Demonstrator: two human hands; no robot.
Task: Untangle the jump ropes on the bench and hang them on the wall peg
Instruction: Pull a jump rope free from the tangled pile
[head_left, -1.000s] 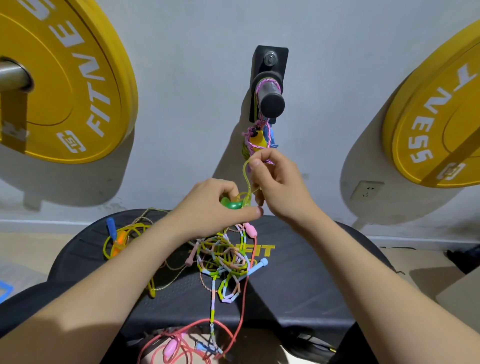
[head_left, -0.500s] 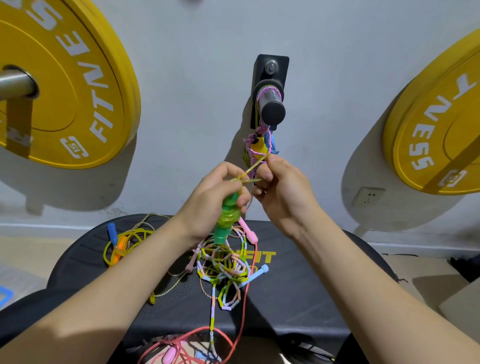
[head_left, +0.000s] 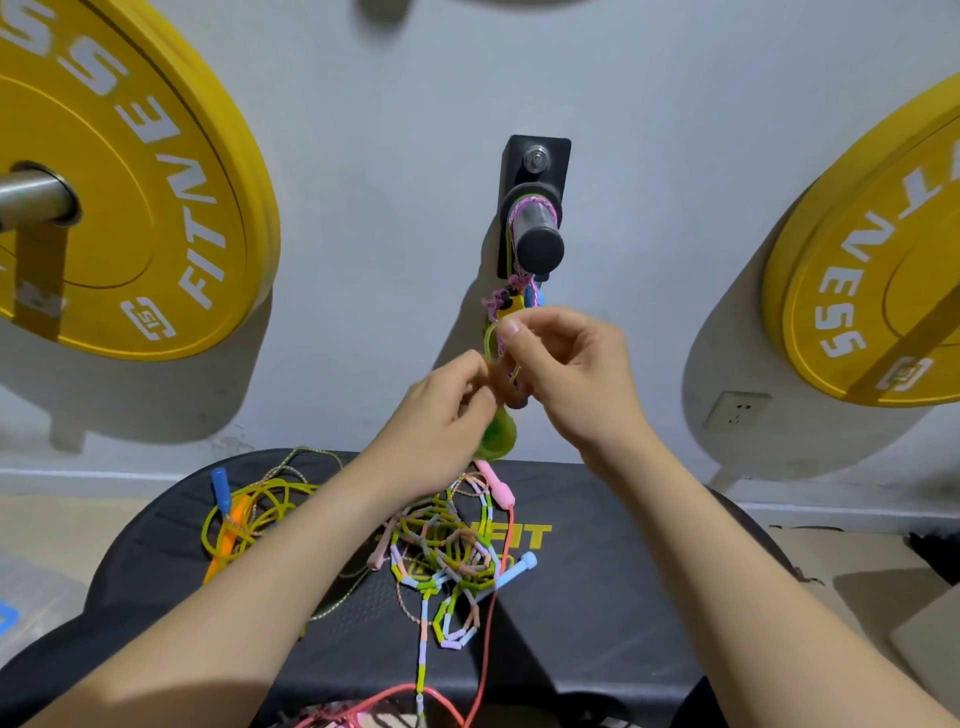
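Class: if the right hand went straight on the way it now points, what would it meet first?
Probably the hanging ropes under the wall peg, just beyond the right hand; depth is unclear.

Both bare forearms reach up from the lower corners and converge at centre. Left hand (head_left: 441, 405): fingers curled, gripping the top of a green handle (head_left: 497, 439); fingertips motion-blurred. Right hand (head_left: 576, 374) sits just beside it and slightly higher; thumb and index pinch a yellow-green cord (head_left: 488, 339), other fingers loosely curled. Can't tell if the hands touch.
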